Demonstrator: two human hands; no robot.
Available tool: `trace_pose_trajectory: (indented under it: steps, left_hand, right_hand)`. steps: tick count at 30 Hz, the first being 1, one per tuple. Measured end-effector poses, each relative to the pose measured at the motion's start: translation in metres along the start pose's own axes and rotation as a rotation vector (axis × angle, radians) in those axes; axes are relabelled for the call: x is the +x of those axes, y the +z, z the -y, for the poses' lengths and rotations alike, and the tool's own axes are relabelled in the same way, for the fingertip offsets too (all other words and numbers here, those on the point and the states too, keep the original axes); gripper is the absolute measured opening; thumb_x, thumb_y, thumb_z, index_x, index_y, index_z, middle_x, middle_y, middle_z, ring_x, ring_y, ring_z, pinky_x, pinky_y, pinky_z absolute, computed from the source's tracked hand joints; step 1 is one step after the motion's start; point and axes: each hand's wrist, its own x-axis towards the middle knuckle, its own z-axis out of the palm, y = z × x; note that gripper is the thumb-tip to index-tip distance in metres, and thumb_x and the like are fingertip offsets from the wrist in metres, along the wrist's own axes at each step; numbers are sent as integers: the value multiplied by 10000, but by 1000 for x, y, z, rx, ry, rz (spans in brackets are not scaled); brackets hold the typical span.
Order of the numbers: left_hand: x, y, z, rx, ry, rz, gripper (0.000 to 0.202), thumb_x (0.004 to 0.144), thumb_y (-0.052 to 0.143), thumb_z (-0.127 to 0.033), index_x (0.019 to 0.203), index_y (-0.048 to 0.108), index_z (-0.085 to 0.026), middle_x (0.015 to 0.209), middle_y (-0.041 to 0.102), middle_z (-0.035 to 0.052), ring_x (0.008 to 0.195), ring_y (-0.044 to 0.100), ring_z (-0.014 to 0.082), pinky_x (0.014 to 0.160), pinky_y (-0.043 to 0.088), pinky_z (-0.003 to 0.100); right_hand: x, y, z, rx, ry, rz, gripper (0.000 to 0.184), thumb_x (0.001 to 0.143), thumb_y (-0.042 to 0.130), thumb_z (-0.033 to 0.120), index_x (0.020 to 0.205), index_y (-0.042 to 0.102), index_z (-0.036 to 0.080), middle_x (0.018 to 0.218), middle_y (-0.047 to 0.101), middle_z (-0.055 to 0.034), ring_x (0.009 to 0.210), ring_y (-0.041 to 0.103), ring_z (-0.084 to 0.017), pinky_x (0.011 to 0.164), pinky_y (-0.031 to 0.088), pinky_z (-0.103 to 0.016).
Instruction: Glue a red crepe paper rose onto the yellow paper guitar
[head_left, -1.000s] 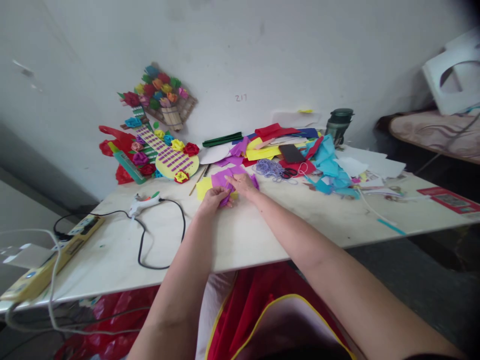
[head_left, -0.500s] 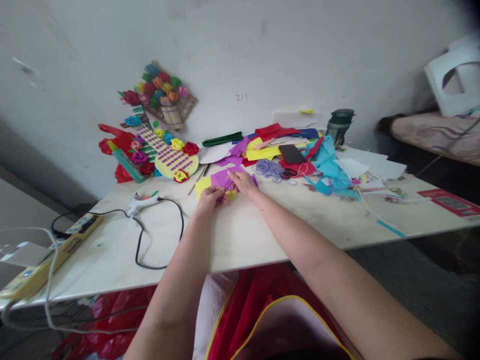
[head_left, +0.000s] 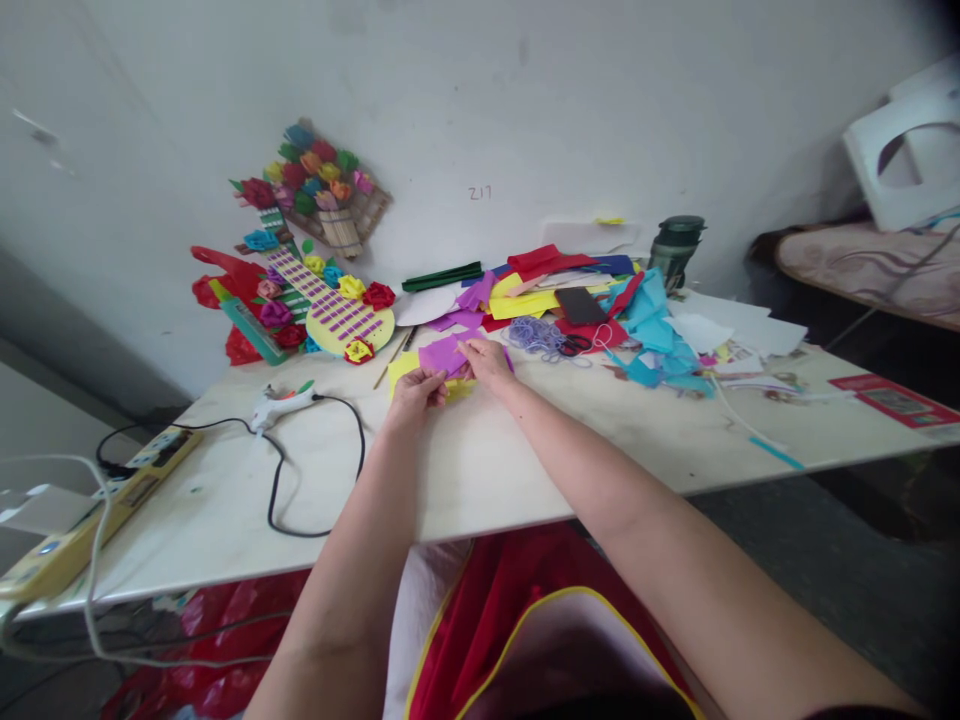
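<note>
Both hands meet at the far middle of the white table [head_left: 480,470]. My left hand [head_left: 414,389] is closed, pinching the near edge of a purple paper piece [head_left: 444,353]. My right hand [head_left: 489,361] pinches the same purple piece from the right, fingers bent on it. A yellow paper sheet [head_left: 401,370] lies under and to the left of the purple piece. A thin wooden stick [head_left: 396,358] lies just beyond it.
A glue gun [head_left: 281,402] with a black cord [head_left: 315,500] lies left, by a power strip [head_left: 112,500]. A guitar-shaped paper craft [head_left: 330,305] leans on the wall. Coloured paper scraps [head_left: 570,290], scissors [head_left: 577,346], purple thread [head_left: 536,335] and a dark jar [head_left: 675,250] crowd the back right.
The purple piece has been lifted and flattened slightly between both hands, which shifted a little away from me. The view dipped slightly; nothing else on the table moved.
</note>
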Motion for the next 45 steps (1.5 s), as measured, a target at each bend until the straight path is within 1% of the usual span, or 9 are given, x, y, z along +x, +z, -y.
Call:
trace_pose_trajectory:
  steps: [14, 18, 20, 23, 26, 31, 35, 38, 45]
  left_hand:
    - [3, -2, 3, -27, -5, -26, 365, 537, 790, -354, 623, 511, -134, 499, 576, -11, 361, 465, 56, 371, 340, 179]
    - [4, -3, 5, 19, -4, -43, 362, 537, 787, -363, 638, 525, -135, 484, 570, -14, 353, 460, 60, 362, 327, 179]
    - [5, -4, 5, 63, 0, -35, 361, 545, 782, -374, 653, 534, -135, 482, 569, -17, 348, 455, 60, 358, 318, 181]
    - [4, -3, 5, 131, 15, 4, 349, 569, 768, -386, 664, 545, -134, 487, 571, -15, 350, 456, 60, 364, 318, 183]
    - [3, -2, 5, 196, 22, 34, 331, 591, 754, -386, 667, 553, -134, 485, 571, -11, 351, 461, 63, 371, 324, 184]
    - [2, -1, 5, 273, 12, 32, 317, 596, 744, -383, 695, 581, -129, 468, 566, -7, 349, 461, 73, 368, 339, 191]
    - [2, 0, 5, 309, 32, 3, 310, 609, 729, -383, 709, 591, -124, 463, 561, -9, 345, 456, 75, 357, 339, 191]
    - [2, 2, 5, 293, 70, -25, 317, 615, 729, -391, 709, 588, -122, 474, 560, -11, 353, 464, 76, 363, 350, 193]
    - [4, -1, 5, 150, 121, -52, 341, 630, 715, -419, 728, 579, -121, 572, 627, 27, 410, 540, 94, 430, 432, 213]
  right_hand:
    - [1, 2, -3, 56, 57, 4, 354, 868, 442, 458, 680, 572, 187, 479, 548, 36, 404, 531, -98, 441, 424, -207]
    - [3, -6, -1, -122, -82, -6, 224, 833, 530, 366, 908, 645, 188, 709, 662, 3, 620, 618, -120, 622, 494, -246]
    - [5, -13, 3, -236, -174, 15, 300, 771, 621, 307, 1046, 627, 189, 845, 687, -10, 749, 630, -128, 733, 494, -264]
    - [5, -23, 13, -368, -289, 133, 350, 710, 675, 236, 1050, 634, 165, 1018, 679, -49, 878, 624, -141, 820, 475, -273]
    - [3, -29, 21, -435, -369, 198, 359, 693, 680, 202, 1047, 636, 160, 1064, 669, -58, 966, 610, -155, 864, 457, -278]
    - [-4, -28, 28, -547, -289, 342, 493, 737, 620, 184, 1225, 547, 185, 986, 701, -27, 906, 636, -147, 801, 457, -254]
    - [-5, -26, 31, -782, -268, 469, 313, 766, 583, 229, 1064, 671, 205, 934, 714, -25, 864, 635, -174, 720, 434, -248]
    - [-5, -25, 35, -918, -256, 446, 226, 797, 541, 285, 916, 719, 213, 888, 717, -26, 827, 624, -179, 664, 402, -251]
    - [-5, -24, 38, -940, -268, 349, 271, 822, 476, 271, 919, 719, 196, 829, 710, -33, 797, 609, -161, 640, 363, -250]
